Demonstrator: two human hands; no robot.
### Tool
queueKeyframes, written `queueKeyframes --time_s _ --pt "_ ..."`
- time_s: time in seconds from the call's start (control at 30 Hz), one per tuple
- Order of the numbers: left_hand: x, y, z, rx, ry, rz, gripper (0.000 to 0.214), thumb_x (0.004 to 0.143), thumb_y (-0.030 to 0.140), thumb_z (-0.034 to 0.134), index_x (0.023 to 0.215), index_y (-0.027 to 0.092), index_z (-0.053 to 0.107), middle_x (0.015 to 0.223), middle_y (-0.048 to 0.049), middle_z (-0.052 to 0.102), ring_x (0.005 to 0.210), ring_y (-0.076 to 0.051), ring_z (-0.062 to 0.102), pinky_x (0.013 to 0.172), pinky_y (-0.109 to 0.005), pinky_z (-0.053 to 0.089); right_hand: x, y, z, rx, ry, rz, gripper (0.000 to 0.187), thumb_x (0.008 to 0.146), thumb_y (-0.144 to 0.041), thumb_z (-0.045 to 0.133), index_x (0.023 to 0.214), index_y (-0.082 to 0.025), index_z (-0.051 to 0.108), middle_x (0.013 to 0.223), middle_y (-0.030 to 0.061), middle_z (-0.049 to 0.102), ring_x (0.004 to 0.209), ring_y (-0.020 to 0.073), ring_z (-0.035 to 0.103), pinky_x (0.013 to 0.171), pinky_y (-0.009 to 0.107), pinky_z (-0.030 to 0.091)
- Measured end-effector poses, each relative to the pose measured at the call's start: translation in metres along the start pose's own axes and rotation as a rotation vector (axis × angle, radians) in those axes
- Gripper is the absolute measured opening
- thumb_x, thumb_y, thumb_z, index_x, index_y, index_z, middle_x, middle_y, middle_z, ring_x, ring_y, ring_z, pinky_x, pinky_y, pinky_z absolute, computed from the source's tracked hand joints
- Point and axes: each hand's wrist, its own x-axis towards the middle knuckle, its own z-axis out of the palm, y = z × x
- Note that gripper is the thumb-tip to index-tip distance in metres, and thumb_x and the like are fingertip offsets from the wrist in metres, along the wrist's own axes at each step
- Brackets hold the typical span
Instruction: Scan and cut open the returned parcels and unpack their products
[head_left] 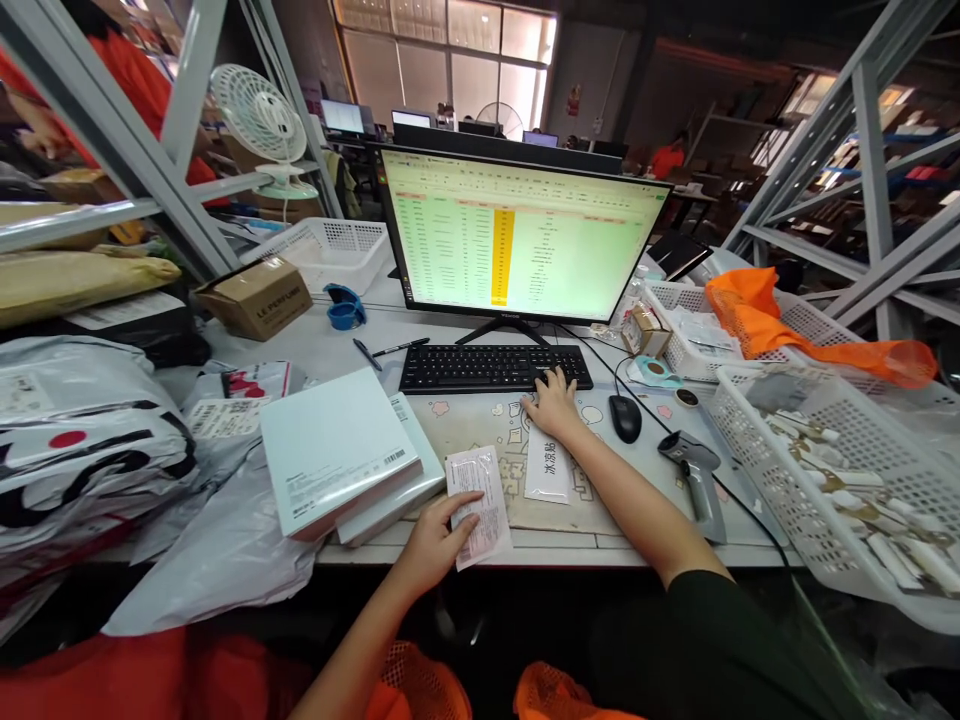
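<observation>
My left hand (436, 540) lies at the table's front edge, thumb and fingers pinching a small pale pink printed packet (480, 500) flat on the desk mat. Just left of it sit two stacked white boxes (337, 462). My right hand (553, 400) rests with fingers spread on the right end of the black keyboard (491, 367). A white packet with black characters (549, 465) sits on the mat beside my right forearm. The monitor (517, 240) behind the keyboard shows a spreadsheet with a yellow column.
A black mouse (625, 417) and a grey barcode scanner (694, 468) lie right of the keyboard. White baskets (757, 470) of small packets stand at right, with orange cloth (757, 305). Plastic mailer bags (82, 450), a cardboard box (256, 296), blue tape dispenser (343, 308) and fan (262, 125) fill the left.
</observation>
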Motion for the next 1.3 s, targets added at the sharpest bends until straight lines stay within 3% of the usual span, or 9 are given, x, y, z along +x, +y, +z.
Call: queueKeyframes --time_s 0.13,0.27,0.43,0.8,0.93,1.03,1.13,1.2,1.3 --pt "0.001 0.002 -0.001 0.001 -0.006 -0.017 0.041 0.086 0.043 0.062 0.115 0.021 0.080 0.120 -0.0135 0.077 0.112 -0.032 0.073 0.103 -0.048 0.057 0.000 0.002 0.000 0.013 -0.001 -0.004 0.071 0.105 -0.054 0.040 0.159 -0.008 0.043 0.161 0.0240 0.040 0.158 0.0391 0.015 0.124 0.072 0.007" --pt "-0.001 0.003 0.001 0.034 0.008 -0.010 0.042 0.087 0.044 0.061 0.116 0.020 0.080 0.120 -0.0136 0.077 0.113 -0.032 0.072 0.103 -0.048 0.056 0.001 0.005 0.001 0.010 0.002 0.007 0.068 0.105 -0.056 0.040 0.156 -0.012 0.048 0.172 0.0205 0.020 0.161 0.0402 0.002 0.123 0.073 0.006" --pt "-0.005 0.005 0.004 0.079 0.030 0.009 0.042 0.089 0.044 0.059 0.117 0.020 0.079 0.117 -0.0131 0.078 0.110 -0.031 0.072 0.102 -0.047 0.056 0.002 0.008 0.003 0.012 -0.004 0.016 0.067 0.104 -0.055 0.044 0.158 -0.016 0.046 0.175 0.0185 0.010 0.161 0.0400 0.000 0.122 0.074 0.007" --pt "-0.006 0.012 0.008 0.087 0.074 0.034 0.037 0.086 0.036 0.062 0.115 0.022 0.079 0.115 -0.0109 0.078 0.109 -0.029 0.072 0.102 -0.044 0.057 0.003 0.006 0.004 -0.001 -0.016 0.012 0.064 0.104 -0.051 0.043 0.158 -0.016 0.046 0.173 0.0182 0.022 0.161 0.0402 0.006 0.121 0.075 0.008" --pt "-0.007 0.013 0.009 0.076 0.071 0.056 0.037 0.087 0.034 0.062 0.117 0.021 0.079 0.115 -0.0112 0.078 0.109 -0.029 0.072 0.102 -0.044 0.057 -0.003 0.007 0.007 0.015 0.051 0.010 0.066 0.105 -0.048 0.043 0.162 -0.015 0.039 0.172 0.0193 0.023 0.160 0.0400 0.008 0.121 0.075 0.009" --pt "-0.007 0.012 0.009 0.062 0.066 0.064 0.037 0.087 0.033 0.062 0.117 0.020 0.078 0.116 -0.0122 0.077 0.110 -0.029 0.072 0.103 -0.045 0.056 -0.008 0.005 -0.001 0.045 0.067 0.009 0.064 0.104 -0.045 0.045 0.160 -0.013 0.042 0.171 0.0201 0.026 0.160 0.0410 0.010 0.121 0.076 0.010" --pt "-0.007 0.009 0.010 0.016 0.069 0.062 0.037 0.086 0.032 0.064 0.118 0.020 0.077 0.121 -0.0125 0.077 0.115 -0.030 0.071 0.107 -0.047 0.053 -0.012 -0.002 -0.028 0.121 0.173 -0.043 0.060 0.104 -0.040 0.044 0.157 -0.011 0.045 0.171 0.0194 0.027 0.160 0.0390 0.010 0.122 0.075 0.010" --pt "-0.007 0.007 0.012 -0.083 0.122 0.030 0.052 0.085 0.033 0.066 0.135 0.018 0.068 0.133 -0.0143 0.072 0.122 -0.030 0.069 0.110 -0.047 0.052 -0.020 -0.009 -0.051 0.244 0.229 -0.086 0.056 0.104 -0.036 0.042 0.153 -0.011 0.051 0.168 0.0195 0.033 0.159 0.0372 0.017 0.124 0.071 0.012" --pt "-0.013 0.009 0.019 -0.305 0.172 -0.013 0.091 0.086 0.037 0.068 0.164 0.016 0.027 0.155 -0.0205 0.055 0.131 -0.028 0.065 0.109 -0.044 0.054 -0.053 -0.017 -0.069 0.398 0.147 -0.152 0.048 0.102 -0.039 0.047 0.141 -0.018 0.066 0.147 0.0157 0.060 0.139 0.0313 0.052 0.120 0.053 0.036"
